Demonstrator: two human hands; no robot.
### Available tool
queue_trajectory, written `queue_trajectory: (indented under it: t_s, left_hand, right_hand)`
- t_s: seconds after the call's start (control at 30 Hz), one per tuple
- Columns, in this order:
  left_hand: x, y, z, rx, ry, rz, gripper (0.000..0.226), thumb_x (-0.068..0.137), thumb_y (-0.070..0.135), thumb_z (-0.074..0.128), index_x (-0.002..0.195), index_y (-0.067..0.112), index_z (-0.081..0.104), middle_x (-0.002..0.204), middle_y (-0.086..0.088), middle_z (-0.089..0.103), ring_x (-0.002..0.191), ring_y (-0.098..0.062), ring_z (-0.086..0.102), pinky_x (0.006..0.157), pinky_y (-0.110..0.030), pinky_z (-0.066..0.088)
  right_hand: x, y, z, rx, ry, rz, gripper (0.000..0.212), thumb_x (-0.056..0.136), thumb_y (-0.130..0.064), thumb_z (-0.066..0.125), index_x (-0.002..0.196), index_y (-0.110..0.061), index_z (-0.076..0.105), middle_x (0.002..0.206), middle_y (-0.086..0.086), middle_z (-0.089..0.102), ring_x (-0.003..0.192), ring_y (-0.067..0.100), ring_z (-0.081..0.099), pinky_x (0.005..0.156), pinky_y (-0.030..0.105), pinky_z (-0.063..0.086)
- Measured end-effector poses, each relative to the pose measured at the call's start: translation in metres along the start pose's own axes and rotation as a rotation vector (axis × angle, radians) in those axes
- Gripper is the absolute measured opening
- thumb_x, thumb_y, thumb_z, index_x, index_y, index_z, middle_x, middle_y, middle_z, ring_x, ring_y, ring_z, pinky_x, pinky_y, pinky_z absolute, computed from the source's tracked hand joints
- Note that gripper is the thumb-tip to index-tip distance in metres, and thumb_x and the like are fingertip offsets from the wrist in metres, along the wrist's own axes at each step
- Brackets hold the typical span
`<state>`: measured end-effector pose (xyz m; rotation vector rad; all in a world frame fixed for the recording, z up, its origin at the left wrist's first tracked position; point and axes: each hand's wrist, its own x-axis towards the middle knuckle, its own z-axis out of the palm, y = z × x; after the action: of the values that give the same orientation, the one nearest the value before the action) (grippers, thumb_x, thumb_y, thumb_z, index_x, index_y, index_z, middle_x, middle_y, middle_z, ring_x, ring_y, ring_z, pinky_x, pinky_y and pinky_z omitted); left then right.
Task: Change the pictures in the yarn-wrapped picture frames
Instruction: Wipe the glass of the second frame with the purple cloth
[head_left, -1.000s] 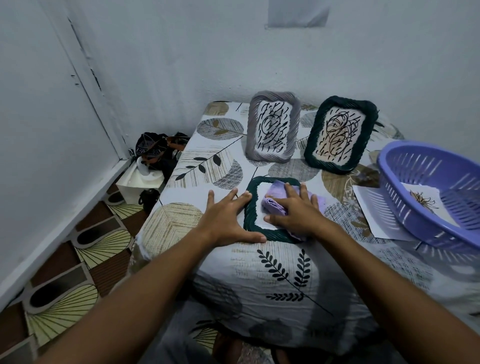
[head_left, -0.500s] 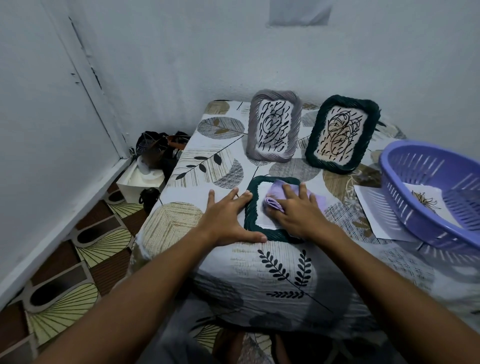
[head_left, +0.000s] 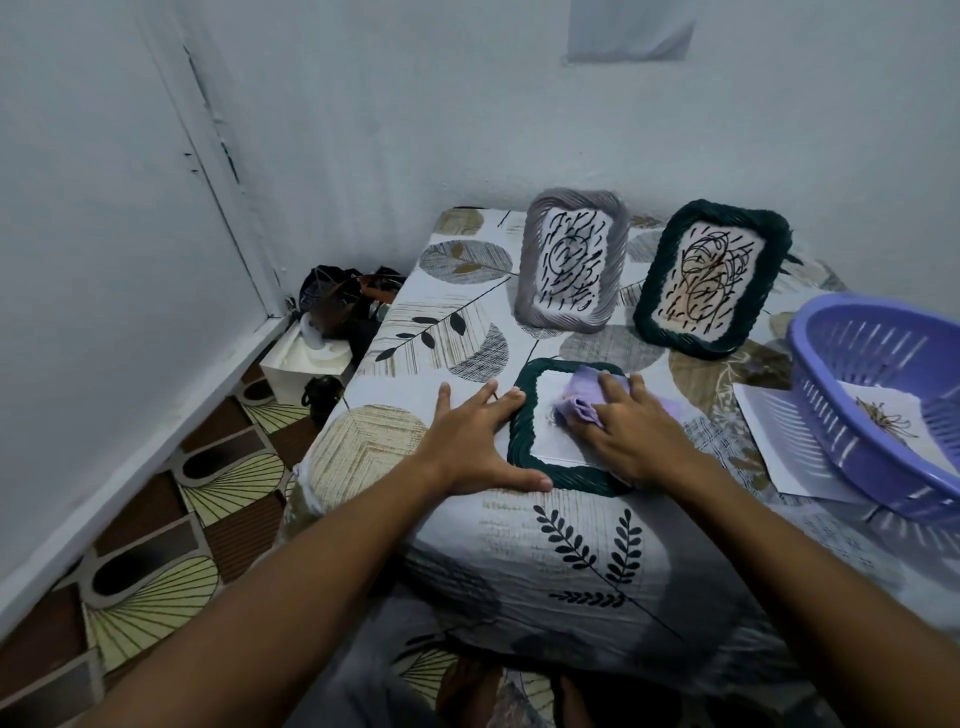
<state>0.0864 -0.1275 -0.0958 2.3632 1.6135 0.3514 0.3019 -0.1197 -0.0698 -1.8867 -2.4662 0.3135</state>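
A dark green yarn-wrapped frame (head_left: 524, 457) lies flat near the table's front edge. My left hand (head_left: 470, 447) rests flat beside it, fingertips and thumb touching its left side. My right hand (head_left: 631, 431) presses a folded lilac cloth (head_left: 584, 392) onto the frame's pale inside. Behind stand a grey yarn-wrapped frame (head_left: 571, 260) and a second dark green frame (head_left: 711, 278), each upright with a black scribble picture in it.
A lilac slotted basket (head_left: 878, 395) at the right holds a paper with a small drawing (head_left: 891, 423). A white sheet (head_left: 774, 441) lies partly under it. The table wears a leaf-print cover (head_left: 441, 332). Bags and a white box (head_left: 306, 364) sit on the floor at the left wall.
My right hand has slid the cloth a little across the flat frame's inside. My left hand stays in place against the frame.
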Motion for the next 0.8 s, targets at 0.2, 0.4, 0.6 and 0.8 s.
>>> queue_trajectory:
  t_s: [0.2, 0.4, 0.6, 0.8]
  left_hand:
    - [0.001, 0.000, 0.001, 0.006, -0.001, -0.003, 0.119, 0.056, 0.087, 0.057, 0.152, 0.025, 0.023, 0.158, 0.005, 0.024, 0.147, -0.009, 0.008, 0.116, -0.057, -0.010]
    - [0.001, -0.002, 0.002, -0.006, 0.009, 0.006, 0.121, 0.054, 0.088, 0.055, 0.151, 0.025, 0.024, 0.158, 0.005, 0.024, 0.147, -0.008, 0.009, 0.116, -0.057, -0.011]
    - [0.002, -0.002, 0.002, -0.007, 0.008, 0.009, 0.121, 0.053, 0.088, 0.056, 0.152, 0.025, 0.024, 0.158, 0.005, 0.026, 0.147, -0.008, 0.010, 0.115, -0.058, -0.010]
    - [0.003, -0.003, 0.003, -0.006, 0.005, 0.014, 0.121, 0.053, 0.089, 0.053, 0.151, 0.026, 0.024, 0.158, 0.006, 0.025, 0.147, -0.008, 0.008, 0.115, -0.058, -0.010]
  right_hand:
    - [0.005, -0.005, 0.007, -0.016, -0.012, -0.022, 0.057, 0.096, -0.060, 0.019, 0.146, -0.037, 0.032, 0.161, 0.010, -0.001, 0.146, 0.039, -0.008, 0.118, 0.051, 0.002]
    - [0.009, 0.004, 0.004, -0.031, 0.024, 0.026, 0.063, 0.092, -0.066, 0.011, 0.144, -0.038, 0.035, 0.161, 0.011, 0.000, 0.146, 0.040, -0.006, 0.117, 0.050, 0.000]
    - [0.042, -0.016, 0.010, -0.045, 0.043, 0.002, 0.057, 0.096, -0.061, 0.016, 0.148, -0.038, 0.024, 0.160, 0.012, -0.006, 0.145, 0.039, -0.011, 0.117, 0.054, -0.005]
    - [0.042, -0.003, 0.004, -0.094, 0.069, 0.035, 0.059, 0.095, -0.062, 0.012, 0.145, -0.038, 0.032, 0.161, 0.012, -0.001, 0.145, 0.041, -0.008, 0.118, 0.054, -0.002]
